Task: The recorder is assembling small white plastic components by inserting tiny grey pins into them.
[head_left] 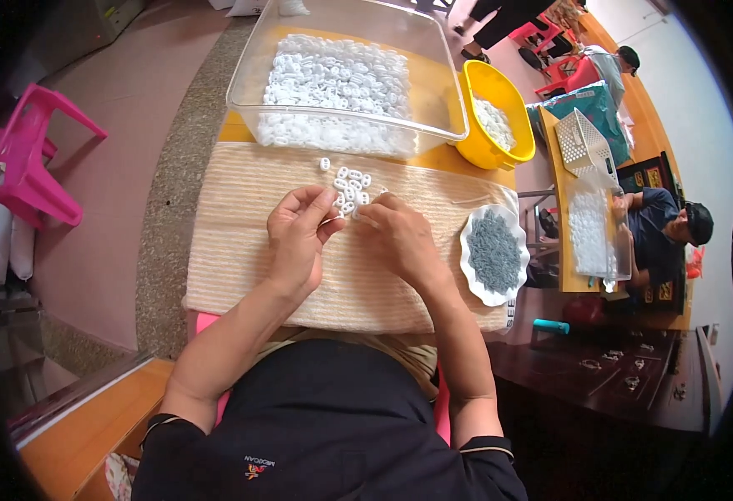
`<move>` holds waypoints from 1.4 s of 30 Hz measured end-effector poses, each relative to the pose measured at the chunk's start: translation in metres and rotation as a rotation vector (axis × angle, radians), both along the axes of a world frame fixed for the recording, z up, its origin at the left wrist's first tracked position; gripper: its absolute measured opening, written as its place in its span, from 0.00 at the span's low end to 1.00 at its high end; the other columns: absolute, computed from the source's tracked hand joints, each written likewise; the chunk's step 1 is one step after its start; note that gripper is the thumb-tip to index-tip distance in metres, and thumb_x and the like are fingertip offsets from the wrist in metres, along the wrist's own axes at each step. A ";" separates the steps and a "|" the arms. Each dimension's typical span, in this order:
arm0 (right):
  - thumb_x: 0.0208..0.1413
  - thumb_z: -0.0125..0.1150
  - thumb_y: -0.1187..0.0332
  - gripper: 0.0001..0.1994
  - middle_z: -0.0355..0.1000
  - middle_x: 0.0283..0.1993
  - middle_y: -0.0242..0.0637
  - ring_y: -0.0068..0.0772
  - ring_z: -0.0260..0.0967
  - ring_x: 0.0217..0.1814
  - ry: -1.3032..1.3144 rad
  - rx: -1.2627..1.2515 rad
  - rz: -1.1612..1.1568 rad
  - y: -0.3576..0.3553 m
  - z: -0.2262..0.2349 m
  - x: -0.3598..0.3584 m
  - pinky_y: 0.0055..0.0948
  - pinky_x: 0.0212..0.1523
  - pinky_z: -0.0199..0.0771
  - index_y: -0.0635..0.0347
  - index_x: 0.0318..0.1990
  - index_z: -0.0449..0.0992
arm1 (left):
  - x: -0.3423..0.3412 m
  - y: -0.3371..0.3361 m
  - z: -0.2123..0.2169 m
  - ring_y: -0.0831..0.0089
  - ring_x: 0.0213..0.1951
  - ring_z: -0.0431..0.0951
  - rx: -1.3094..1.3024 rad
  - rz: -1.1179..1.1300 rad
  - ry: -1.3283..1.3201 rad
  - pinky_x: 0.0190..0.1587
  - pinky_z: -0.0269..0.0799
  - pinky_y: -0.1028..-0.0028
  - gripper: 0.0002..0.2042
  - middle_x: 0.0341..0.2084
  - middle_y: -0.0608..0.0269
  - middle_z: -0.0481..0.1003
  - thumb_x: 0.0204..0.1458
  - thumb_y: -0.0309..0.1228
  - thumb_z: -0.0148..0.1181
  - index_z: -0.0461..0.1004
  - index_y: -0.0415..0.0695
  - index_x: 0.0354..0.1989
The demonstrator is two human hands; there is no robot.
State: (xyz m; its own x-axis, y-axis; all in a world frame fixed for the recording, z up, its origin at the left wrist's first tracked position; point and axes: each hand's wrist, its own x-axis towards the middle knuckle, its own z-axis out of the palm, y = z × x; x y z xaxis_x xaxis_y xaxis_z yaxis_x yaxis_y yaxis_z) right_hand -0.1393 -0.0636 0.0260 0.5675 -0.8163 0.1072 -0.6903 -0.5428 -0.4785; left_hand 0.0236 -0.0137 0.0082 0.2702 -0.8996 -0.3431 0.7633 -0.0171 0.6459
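A small pile of white oval plastic pieces (pixel 351 185), each with dark holes, lies on a striped beige towel (pixel 241 242). My left hand (pixel 295 230) is closed just left of the pile, thumb and forefinger pinched at a small white plastic piece that shows only partly. My right hand (pixel 401 236) is at the pile's right side, its fingers bent and closed together; what they hold, if anything, is hidden. To the right, a white scalloped dish (pixel 468 265) holds many small grey pieces (pixel 494 249).
Beyond the towel stands a large clear tub (pixel 346 125) of white pieces, beside a yellow basin (pixel 472 149) holding more. A pink stool (pixel 45 159) is at left. At right, a person (pixel 663 225) sits by a table with a clear bin (pixel 621 242) and a white basket (pixel 585 146).
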 end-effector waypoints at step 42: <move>0.49 0.62 0.73 0.09 0.74 0.35 0.42 0.45 0.74 0.35 -0.137 0.044 -0.058 -0.019 -0.004 0.013 0.37 0.37 0.73 0.60 0.39 0.80 | 0.013 -0.007 -0.004 0.82 0.31 0.75 -0.069 0.041 -0.046 0.33 0.75 0.80 0.06 0.30 0.67 0.75 0.56 0.25 0.60 0.72 0.43 0.40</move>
